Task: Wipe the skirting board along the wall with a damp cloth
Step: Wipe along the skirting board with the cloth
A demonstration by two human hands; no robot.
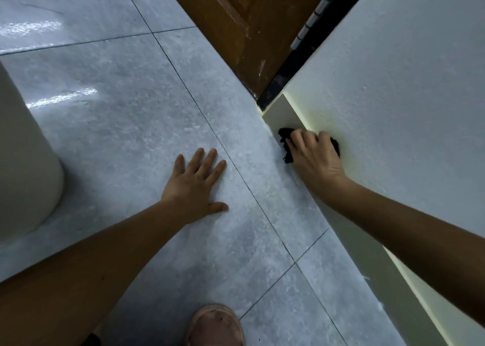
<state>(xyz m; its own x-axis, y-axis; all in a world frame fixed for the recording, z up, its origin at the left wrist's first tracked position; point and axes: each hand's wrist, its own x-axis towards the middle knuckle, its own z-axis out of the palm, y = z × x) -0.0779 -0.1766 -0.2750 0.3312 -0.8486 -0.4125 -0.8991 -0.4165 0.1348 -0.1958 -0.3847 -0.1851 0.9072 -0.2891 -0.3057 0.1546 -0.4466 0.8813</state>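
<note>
A cream skirting board (282,114) runs along the foot of the white wall (393,96) from the door frame toward the lower right. My right hand (315,156) grips a black cloth (284,138) and presses it against the skirting board near its far end. Parts of the cloth stick out on both sides of my fingers. My left hand (195,185) lies flat on the grey tiled floor (118,109), fingers spread, holding nothing.
A brown wooden door (241,22) stands open at the top, with a hinge (312,20) beside the dark door frame. A pale rounded object (23,148) stands on the floor at the left. A sandalled foot (215,327) shows at the bottom.
</note>
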